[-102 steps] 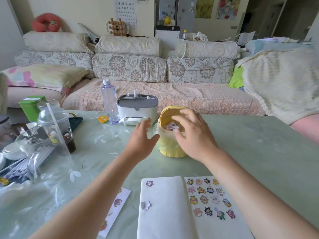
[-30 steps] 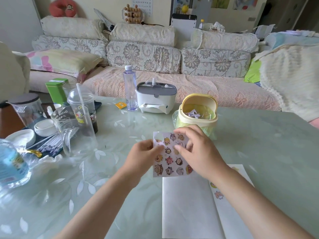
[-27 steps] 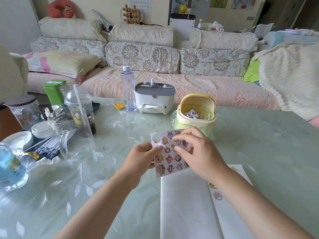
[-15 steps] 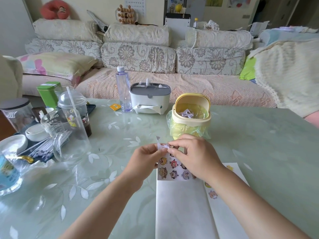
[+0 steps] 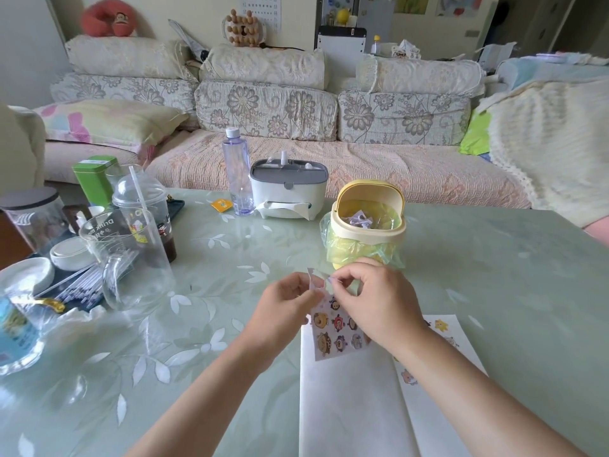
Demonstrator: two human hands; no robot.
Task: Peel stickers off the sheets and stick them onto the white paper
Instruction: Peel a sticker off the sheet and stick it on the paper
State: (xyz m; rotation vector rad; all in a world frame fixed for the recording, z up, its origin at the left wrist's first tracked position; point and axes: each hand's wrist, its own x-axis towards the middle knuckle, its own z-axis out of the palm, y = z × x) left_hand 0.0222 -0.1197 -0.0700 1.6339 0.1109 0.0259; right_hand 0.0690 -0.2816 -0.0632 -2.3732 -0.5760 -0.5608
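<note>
Above white paper [image 5: 346,407] on the green table [image 5: 494,275], my left hand [image 5: 283,305] pinches the top corner of the sticker sheet [image 5: 336,331]; my right hand [image 5: 382,301] pinches it just beside

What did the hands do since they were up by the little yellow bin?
Both hands came back from the yellow bin toward the white paper. The left hand took hold of a sticker sheet and holds it over the paper; the right hand now pinches at its top edge, apparently peeling a sticker. The bin and the water bottle stayed put.
</note>
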